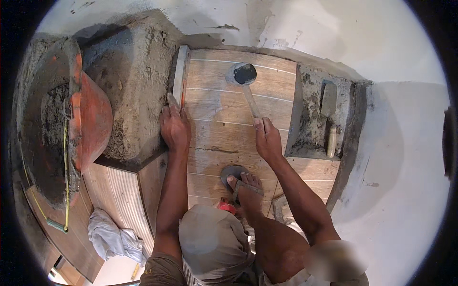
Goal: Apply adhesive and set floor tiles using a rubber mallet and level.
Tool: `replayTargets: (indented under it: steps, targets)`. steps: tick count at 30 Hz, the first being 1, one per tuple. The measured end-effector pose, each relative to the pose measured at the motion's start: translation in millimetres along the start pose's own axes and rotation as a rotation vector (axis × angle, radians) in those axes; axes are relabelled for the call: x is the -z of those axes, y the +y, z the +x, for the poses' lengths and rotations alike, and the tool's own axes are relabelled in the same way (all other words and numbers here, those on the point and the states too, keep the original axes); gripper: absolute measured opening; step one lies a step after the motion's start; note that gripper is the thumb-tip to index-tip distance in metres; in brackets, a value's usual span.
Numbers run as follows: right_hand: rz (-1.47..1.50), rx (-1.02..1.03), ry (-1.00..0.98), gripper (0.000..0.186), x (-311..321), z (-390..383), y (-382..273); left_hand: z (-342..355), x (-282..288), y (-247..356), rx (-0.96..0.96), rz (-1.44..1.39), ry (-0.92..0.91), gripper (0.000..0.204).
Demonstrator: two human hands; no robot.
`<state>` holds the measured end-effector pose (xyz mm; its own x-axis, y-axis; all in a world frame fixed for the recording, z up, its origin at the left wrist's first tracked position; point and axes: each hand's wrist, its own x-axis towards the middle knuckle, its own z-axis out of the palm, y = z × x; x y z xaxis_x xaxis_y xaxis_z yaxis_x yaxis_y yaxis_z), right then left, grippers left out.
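Right hand [268,138]: closed around the mallet [248,93].
Mallet axis: runs ahead from this hand, slightly left, head over the tile [229,112].
Left hand [175,127]: at the bar [179,71], near end; cannot tell its grip.

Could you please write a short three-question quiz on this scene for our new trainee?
1. Which tool is in the person's right hand?
2. True or false: the trowel lies inside the orange tub.
3. Fill in the blank: the fingers of the left hand are at a straight grey ____ along the left edge of the wood-look tiles.

Key:
1. A mallet with a black head.
2. False; it lies on a rough grey patch to the right of the mallet.
3. Bar.
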<state>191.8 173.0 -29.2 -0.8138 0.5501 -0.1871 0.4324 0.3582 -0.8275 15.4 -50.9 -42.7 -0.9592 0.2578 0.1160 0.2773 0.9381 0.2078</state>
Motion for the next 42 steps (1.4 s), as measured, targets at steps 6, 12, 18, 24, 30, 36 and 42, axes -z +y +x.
replayTargets:
  steps: [6, 12, 18, 24, 30, 36, 42]
  targets:
    - [0.005, -0.035, -0.024, 0.035, 0, -1, 1, -11, 3, 3, -0.038, -0.066, -0.046, 0.07]
    - [0.017, -0.116, -0.098, 0.041, -4, 7, -12, -12, 8, 19, -0.125, -0.1, 0.132, 0.076]
    - [-0.069, 0.087, -0.026, 0.042, -6, 19, 1, -36, -29, 62, -0.391, -0.353, -0.094, 0.083]
    - [-0.182, 0.081, -0.092, 0.041, 1, 26, 1, -35, -41, 64, -0.352, -0.29, -0.156, 0.094]
    - [-0.216, 0.067, -0.164, 0.04, -2, 34, 5, -36, -36, 61, -0.331, -0.306, -0.151, 0.092]
    - [-0.195, 0.107, -0.135, 0.04, -10, 31, 3, -38, -38, 63, -0.322, -0.272, -0.143, 0.093]
    - [-0.287, 0.034, -0.181, 0.045, -8, 33, 2, -40, -42, 62, -0.334, -0.274, -0.128, 0.1]
